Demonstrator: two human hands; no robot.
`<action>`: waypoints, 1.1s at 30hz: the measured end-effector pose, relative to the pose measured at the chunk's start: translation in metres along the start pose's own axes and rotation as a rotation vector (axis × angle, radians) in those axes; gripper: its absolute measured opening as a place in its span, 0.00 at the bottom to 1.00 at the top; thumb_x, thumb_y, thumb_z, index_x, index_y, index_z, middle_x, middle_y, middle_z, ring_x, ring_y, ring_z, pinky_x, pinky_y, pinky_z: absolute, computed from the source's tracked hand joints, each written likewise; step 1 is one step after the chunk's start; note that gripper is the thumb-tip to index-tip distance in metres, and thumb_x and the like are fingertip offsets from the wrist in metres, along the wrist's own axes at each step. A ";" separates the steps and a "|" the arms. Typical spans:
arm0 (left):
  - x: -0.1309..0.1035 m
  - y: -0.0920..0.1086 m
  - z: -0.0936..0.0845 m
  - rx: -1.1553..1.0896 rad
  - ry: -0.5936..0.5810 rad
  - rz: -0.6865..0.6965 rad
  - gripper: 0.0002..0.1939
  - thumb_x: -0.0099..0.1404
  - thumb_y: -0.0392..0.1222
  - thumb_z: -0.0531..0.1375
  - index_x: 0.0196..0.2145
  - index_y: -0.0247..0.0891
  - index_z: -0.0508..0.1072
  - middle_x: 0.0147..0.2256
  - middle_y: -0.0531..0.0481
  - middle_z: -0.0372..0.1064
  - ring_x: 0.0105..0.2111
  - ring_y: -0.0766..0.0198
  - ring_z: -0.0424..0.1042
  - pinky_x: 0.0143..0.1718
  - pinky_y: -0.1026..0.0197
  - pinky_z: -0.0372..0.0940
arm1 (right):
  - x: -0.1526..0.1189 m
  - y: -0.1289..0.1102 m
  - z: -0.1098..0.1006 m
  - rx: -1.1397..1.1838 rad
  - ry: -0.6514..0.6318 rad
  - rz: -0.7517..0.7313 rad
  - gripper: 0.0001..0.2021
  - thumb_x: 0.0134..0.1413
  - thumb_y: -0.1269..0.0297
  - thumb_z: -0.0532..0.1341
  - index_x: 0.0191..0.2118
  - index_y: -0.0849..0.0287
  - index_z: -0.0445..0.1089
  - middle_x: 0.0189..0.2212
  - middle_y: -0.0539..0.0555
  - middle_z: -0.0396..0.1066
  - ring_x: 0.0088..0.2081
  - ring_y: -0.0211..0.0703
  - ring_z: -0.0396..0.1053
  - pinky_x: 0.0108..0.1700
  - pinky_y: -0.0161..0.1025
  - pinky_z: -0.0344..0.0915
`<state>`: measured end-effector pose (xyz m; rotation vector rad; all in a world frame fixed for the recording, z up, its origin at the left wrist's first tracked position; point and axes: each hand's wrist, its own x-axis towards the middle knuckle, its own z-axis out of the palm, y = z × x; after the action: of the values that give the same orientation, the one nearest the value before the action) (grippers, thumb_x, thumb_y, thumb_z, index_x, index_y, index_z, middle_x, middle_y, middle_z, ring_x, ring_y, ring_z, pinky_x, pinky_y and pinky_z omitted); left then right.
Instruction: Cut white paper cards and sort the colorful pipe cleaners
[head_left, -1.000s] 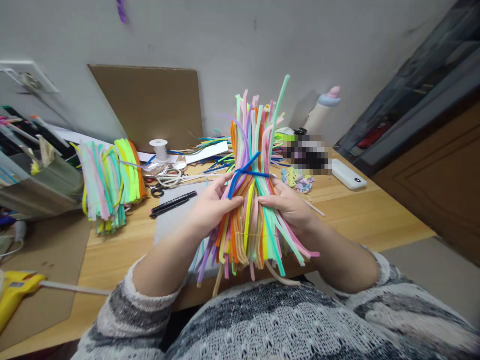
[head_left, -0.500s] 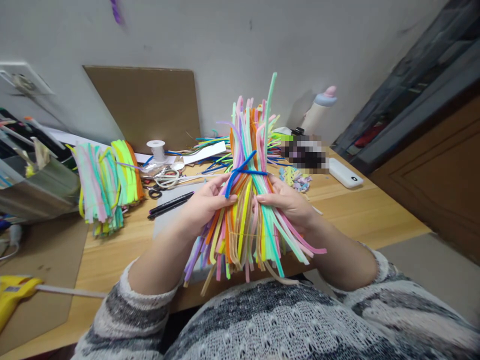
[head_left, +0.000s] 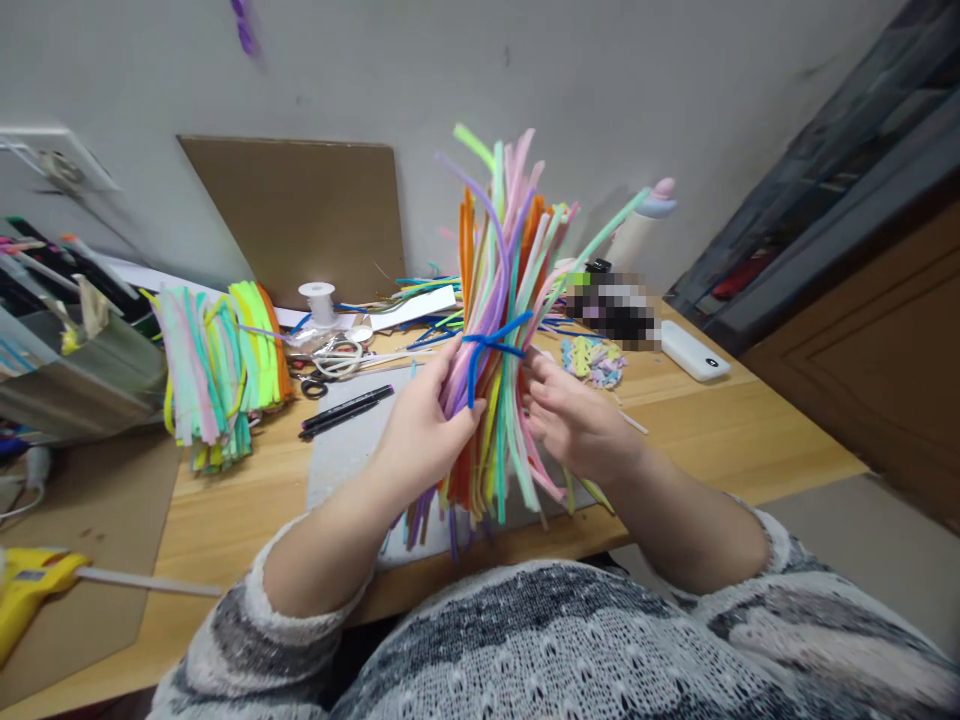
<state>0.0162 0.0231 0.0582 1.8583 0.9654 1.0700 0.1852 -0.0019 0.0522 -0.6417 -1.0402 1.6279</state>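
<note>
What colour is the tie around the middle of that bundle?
The tie is blue, seen best in the head view.

A light wood-grained table [head_left: 750, 430] is set against a plain grey wall [head_left: 637, 90], on which a few small dark marks are noted. A white socket panel [head_left: 82, 155] is mounted above the table's left end. To the table's right, a brown panelled wooden surface [head_left: 877, 370] is observed, bordered by a dark, blurred structure [head_left: 795, 210]. Pale floor [head_left: 840, 570] is exposed at the table's right front. Behind the table, subdued light is recorded.
</note>
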 end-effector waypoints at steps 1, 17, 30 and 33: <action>-0.003 0.000 0.003 0.129 0.028 0.053 0.32 0.59 0.34 0.58 0.60 0.36 0.57 0.58 0.38 0.58 0.59 0.51 0.57 0.61 0.46 0.50 | -0.001 0.000 0.002 0.005 -0.005 0.005 0.25 0.53 0.62 0.61 0.57 0.51 0.58 0.51 0.54 0.69 0.55 0.47 0.64 0.55 0.49 0.64; -0.045 0.034 0.017 0.427 -0.322 0.377 0.20 0.63 0.43 0.56 0.52 0.32 0.68 0.58 0.36 0.59 0.59 0.50 0.57 0.59 0.47 0.56 | 0.009 0.013 -0.005 0.291 0.125 0.213 0.12 0.44 0.59 0.67 0.35 0.57 0.70 0.26 0.48 0.72 0.30 0.38 0.70 0.36 0.37 0.70; -0.032 0.016 0.022 -0.140 -0.227 -0.003 0.46 0.58 0.48 0.63 0.65 0.40 0.42 0.64 0.37 0.44 0.63 0.47 0.48 0.61 0.43 0.51 | 0.015 -0.011 -0.011 0.174 0.063 0.079 0.14 0.45 0.62 0.65 0.18 0.58 0.61 0.16 0.45 0.56 0.19 0.32 0.58 0.26 0.33 0.65; -0.027 0.008 0.021 -0.285 -0.253 -0.049 0.49 0.55 0.47 0.66 0.66 0.42 0.41 0.64 0.38 0.45 0.63 0.46 0.49 0.62 0.43 0.49 | 0.013 -0.005 0.002 0.097 0.176 0.056 0.06 0.45 0.60 0.65 0.29 0.56 0.71 0.28 0.49 0.71 0.32 0.41 0.70 0.40 0.41 0.70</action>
<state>0.0270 -0.0088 0.0489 1.6768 0.6706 0.8679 0.1819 0.0097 0.0589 -0.7407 -0.8170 1.6278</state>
